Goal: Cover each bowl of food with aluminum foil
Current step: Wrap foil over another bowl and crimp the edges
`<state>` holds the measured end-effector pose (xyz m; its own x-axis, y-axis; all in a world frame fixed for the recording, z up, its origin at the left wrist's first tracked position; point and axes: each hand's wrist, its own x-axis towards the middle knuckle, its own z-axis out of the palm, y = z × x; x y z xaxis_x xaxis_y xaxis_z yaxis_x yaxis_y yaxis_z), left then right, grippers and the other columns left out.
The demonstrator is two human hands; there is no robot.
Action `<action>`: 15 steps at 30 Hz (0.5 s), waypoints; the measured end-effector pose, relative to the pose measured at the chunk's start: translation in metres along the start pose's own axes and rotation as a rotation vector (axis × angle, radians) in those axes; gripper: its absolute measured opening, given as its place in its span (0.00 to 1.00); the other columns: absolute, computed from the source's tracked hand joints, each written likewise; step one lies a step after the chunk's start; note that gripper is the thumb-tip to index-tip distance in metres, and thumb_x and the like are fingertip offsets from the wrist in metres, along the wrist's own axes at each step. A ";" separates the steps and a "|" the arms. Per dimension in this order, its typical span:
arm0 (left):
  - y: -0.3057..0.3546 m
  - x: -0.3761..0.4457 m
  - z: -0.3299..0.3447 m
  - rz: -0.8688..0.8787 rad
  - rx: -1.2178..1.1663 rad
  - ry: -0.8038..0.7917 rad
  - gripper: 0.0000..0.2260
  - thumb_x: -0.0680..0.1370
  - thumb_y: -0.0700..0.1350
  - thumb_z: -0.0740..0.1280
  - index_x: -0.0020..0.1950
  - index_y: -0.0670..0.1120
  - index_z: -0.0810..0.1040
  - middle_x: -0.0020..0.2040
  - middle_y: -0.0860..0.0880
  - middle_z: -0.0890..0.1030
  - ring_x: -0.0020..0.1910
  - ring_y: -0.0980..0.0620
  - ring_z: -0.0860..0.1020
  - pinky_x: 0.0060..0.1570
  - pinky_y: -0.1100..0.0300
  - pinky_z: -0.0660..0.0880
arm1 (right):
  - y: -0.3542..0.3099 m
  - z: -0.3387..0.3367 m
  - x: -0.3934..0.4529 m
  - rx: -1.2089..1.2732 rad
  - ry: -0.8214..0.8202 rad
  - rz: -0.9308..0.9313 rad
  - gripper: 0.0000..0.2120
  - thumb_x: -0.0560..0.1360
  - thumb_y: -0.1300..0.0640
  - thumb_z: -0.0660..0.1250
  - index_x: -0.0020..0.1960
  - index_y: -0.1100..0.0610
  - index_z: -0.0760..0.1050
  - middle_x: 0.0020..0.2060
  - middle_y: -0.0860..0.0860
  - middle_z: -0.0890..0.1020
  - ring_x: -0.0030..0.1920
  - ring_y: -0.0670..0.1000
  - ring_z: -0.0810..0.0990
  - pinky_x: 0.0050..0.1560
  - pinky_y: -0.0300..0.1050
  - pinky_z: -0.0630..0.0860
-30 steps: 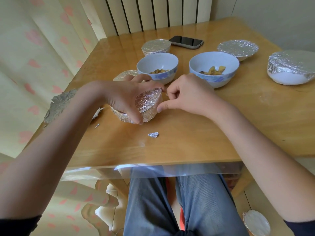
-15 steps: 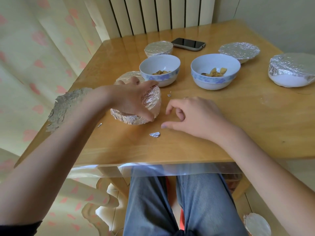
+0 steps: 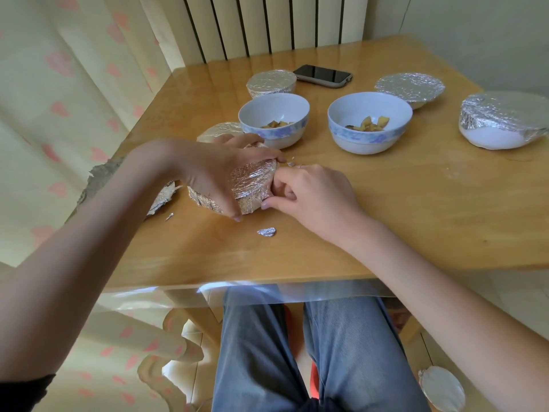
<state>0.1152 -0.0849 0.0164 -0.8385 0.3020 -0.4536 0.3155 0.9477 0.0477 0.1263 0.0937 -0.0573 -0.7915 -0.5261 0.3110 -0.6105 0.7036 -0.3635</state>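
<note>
A foil-covered bowl (image 3: 252, 185) stands near the table's left front. My left hand (image 3: 214, 173) grips it from above, fingers curled over its rim. My right hand (image 3: 312, 194) is at the bowl's right side, and its fingertips pinch the foil at the rim. Behind them stand two uncovered white bowls with blue bands, the left one (image 3: 274, 118) and the right one (image 3: 370, 121), each holding yellow food pieces. Another foil-covered bowl (image 3: 219, 132) shows partly behind my left hand.
Three more foil-covered bowls stand at the back (image 3: 271, 83), back right (image 3: 410, 89) and far right (image 3: 505, 117). A phone (image 3: 322, 75) lies at the back. Foil scraps (image 3: 266, 232) lie near the front, torn foil (image 3: 162, 197) at the left edge.
My right hand left the bowl, dropped toward the foil scrap on the table, then came back to the bowl's right rim. My left hand stayed on the bowl.
</note>
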 end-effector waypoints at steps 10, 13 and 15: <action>-0.007 0.003 0.002 -0.004 -0.003 0.022 0.51 0.62 0.53 0.80 0.71 0.75 0.48 0.75 0.63 0.47 0.76 0.54 0.45 0.73 0.42 0.57 | 0.019 -0.013 0.028 0.156 -0.060 0.043 0.21 0.59 0.38 0.77 0.30 0.55 0.77 0.23 0.44 0.74 0.30 0.42 0.71 0.31 0.43 0.64; -0.007 0.003 0.003 0.001 0.000 0.037 0.51 0.62 0.53 0.81 0.70 0.76 0.48 0.74 0.63 0.49 0.76 0.55 0.46 0.72 0.43 0.59 | 0.020 -0.020 0.042 0.056 -0.130 0.043 0.23 0.55 0.35 0.76 0.28 0.55 0.78 0.23 0.47 0.75 0.30 0.45 0.71 0.30 0.42 0.63; -0.006 0.004 0.004 0.004 -0.001 0.050 0.50 0.62 0.53 0.80 0.71 0.75 0.50 0.74 0.63 0.50 0.75 0.55 0.47 0.72 0.43 0.60 | 0.022 -0.022 0.050 0.047 -0.184 0.025 0.23 0.54 0.34 0.75 0.27 0.54 0.78 0.22 0.48 0.76 0.29 0.46 0.72 0.30 0.42 0.62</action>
<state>0.1118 -0.0900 0.0104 -0.8580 0.3109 -0.4088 0.3187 0.9465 0.0510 0.0738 0.0936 -0.0308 -0.7957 -0.5899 0.1373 -0.5876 0.6970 -0.4109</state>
